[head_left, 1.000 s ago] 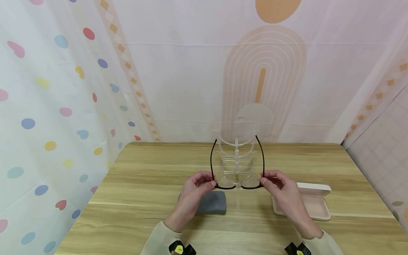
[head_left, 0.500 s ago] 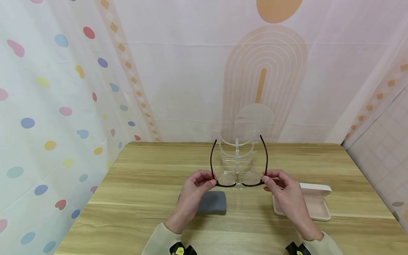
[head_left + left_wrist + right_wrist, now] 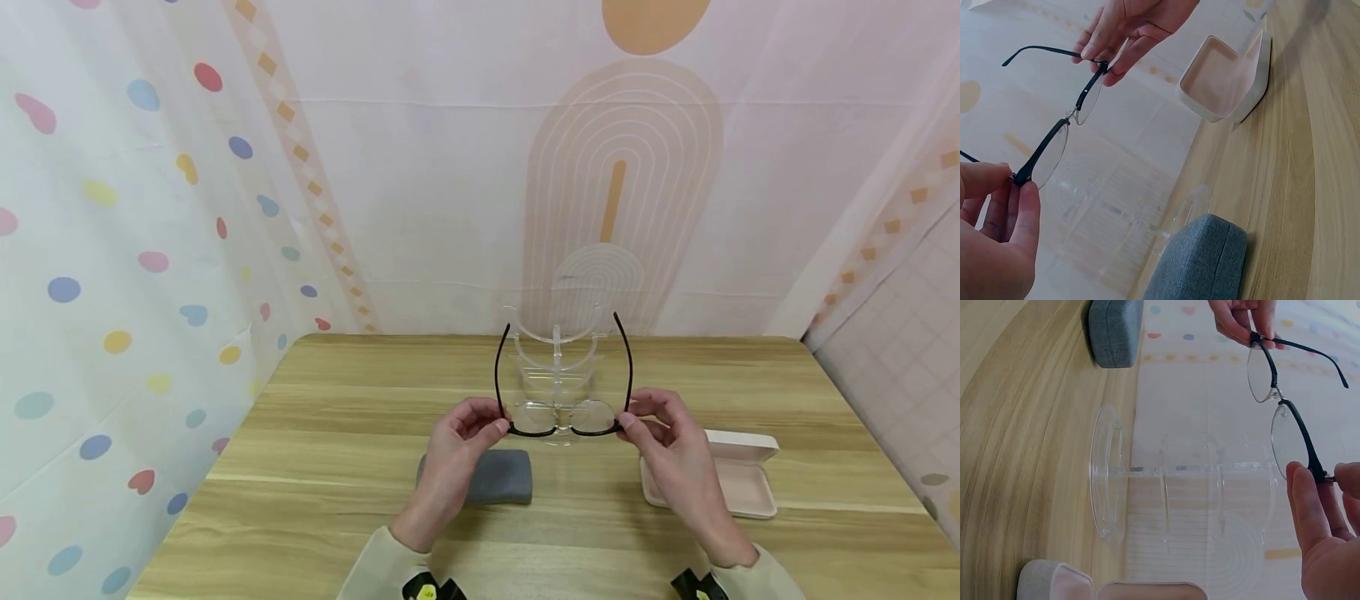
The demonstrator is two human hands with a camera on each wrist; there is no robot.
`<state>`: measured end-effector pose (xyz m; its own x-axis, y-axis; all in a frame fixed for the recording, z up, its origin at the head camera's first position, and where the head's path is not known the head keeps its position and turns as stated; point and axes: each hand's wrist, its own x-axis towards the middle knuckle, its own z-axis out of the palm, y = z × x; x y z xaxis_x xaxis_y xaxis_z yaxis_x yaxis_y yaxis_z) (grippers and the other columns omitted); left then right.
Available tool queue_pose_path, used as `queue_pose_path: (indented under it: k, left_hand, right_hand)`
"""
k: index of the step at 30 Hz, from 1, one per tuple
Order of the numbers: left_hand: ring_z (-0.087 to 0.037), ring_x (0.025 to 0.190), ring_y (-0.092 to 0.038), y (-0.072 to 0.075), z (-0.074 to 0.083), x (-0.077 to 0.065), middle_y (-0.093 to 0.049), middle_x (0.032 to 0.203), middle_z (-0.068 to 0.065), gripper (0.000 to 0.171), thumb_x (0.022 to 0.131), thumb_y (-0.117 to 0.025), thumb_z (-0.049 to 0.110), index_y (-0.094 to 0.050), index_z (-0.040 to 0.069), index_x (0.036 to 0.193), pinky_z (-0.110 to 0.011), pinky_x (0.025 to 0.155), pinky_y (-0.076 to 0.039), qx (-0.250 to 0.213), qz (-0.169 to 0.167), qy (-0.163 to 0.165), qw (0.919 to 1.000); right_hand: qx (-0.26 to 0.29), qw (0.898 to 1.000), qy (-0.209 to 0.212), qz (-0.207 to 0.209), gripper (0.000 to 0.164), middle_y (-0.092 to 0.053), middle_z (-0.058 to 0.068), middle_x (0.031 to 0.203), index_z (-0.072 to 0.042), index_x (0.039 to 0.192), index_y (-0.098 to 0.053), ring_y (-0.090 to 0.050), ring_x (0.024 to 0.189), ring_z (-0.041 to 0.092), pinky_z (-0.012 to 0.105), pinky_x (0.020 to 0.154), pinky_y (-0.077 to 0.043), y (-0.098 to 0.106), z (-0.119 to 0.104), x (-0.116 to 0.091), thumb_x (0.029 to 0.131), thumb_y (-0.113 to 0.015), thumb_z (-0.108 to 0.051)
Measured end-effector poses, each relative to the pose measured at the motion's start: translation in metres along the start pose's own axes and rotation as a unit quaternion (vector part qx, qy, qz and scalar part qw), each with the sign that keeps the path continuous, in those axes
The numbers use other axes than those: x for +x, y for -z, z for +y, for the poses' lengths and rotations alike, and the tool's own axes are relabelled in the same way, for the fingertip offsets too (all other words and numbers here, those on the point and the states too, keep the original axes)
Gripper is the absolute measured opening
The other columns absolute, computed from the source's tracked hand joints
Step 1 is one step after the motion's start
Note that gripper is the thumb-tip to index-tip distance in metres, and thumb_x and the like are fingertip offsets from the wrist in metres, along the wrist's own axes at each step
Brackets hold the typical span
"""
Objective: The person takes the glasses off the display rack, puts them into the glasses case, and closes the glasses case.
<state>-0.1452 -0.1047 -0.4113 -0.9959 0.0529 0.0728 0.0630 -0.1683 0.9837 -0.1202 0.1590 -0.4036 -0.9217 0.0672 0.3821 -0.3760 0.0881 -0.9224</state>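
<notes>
A pair of black half-rim glasses (image 3: 533, 433) is held up above the table, its temples unfolded and pointing away toward the back. My left hand (image 3: 459, 454) pinches the left hinge corner between thumb and fingers; the left wrist view shows that grip on the frame (image 3: 1043, 149) closely. At the opposite hinge corner, my right hand (image 3: 672, 454) pinches the glasses in the same way. Behind the glasses stands a clear acrylic eyeglass display stand (image 3: 557, 354) with several tiers. In the right wrist view its round base (image 3: 1105, 478) rests on the table, apart from the glasses.
Below my left hand lies a closed grey fabric glasses case (image 3: 498, 477). An open white case with a pale pink lining (image 3: 742, 487) sits beside my right hand. The wooden table (image 3: 337, 417) ends at a patterned curtain (image 3: 450, 208) at the back.
Both hands keep their pinch on the glasses. The right hand has shifted slightly right and up, the right temple swinging outward, and the front of the frame has risen a little.
</notes>
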Motion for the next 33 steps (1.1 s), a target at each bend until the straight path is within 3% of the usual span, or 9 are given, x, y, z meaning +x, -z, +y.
queue_pose_path:
  k: [7,13,19,33]
  left_hand:
    - [-0.015,0.091,-0.067,-0.0034,-0.0004,-0.0009,-0.071,0.102,-0.008,0.021,0.092,-0.07,-0.006,-0.065,-0.01,0.112,-0.025,0.083,-0.057,0.0,0.006,-0.026,0.9996]
    - [-0.015,0.091,-0.068,-0.0063,-0.0007,-0.0002,-0.071,0.104,-0.017,0.021,0.091,-0.071,-0.007,-0.068,-0.007,0.112,-0.025,0.082,-0.058,0.001,0.021,-0.035,0.9992]
    - [-0.014,0.089,-0.068,-0.0083,-0.0004,0.0005,-0.072,0.099,-0.009,0.022,0.091,-0.071,-0.008,-0.067,-0.009,0.112,-0.024,0.081,-0.058,-0.001,0.026,-0.042,0.9988]
    - [-0.014,0.089,-0.068,-0.0092,0.0001,0.0001,-0.072,0.098,-0.006,0.021,0.091,-0.071,-0.007,-0.069,-0.007,0.112,-0.024,0.082,-0.058,0.0,0.028,-0.052,0.9983]
  right_hand:
    - [-0.009,0.999,0.045,0.009,0.032,-0.063,0.005,0.102,0.009,0.123,-0.053,-0.072,0.089,0.009,0.022,0.078,-0.059,-0.0032,0.001,-0.0027,0.094,-0.063,0.016]
    - [-0.057,0.996,0.065,0.024,0.029,-0.065,0.007,0.099,0.004,0.121,-0.06,-0.071,0.085,0.006,0.019,0.074,-0.059,-0.0032,0.0023,-0.0024,0.094,-0.066,0.013]
    - [-0.079,0.994,0.067,0.031,0.023,-0.069,0.015,0.096,0.0,0.116,-0.067,-0.071,0.084,0.005,0.018,0.072,-0.058,-0.0028,0.0018,-0.0016,0.095,-0.068,0.009]
    - [-0.108,0.987,0.112,0.028,0.023,-0.071,0.014,0.098,-0.002,0.108,-0.075,-0.069,0.085,0.002,0.013,0.073,-0.055,-0.0011,0.0052,-0.0019,0.091,-0.071,0.011]
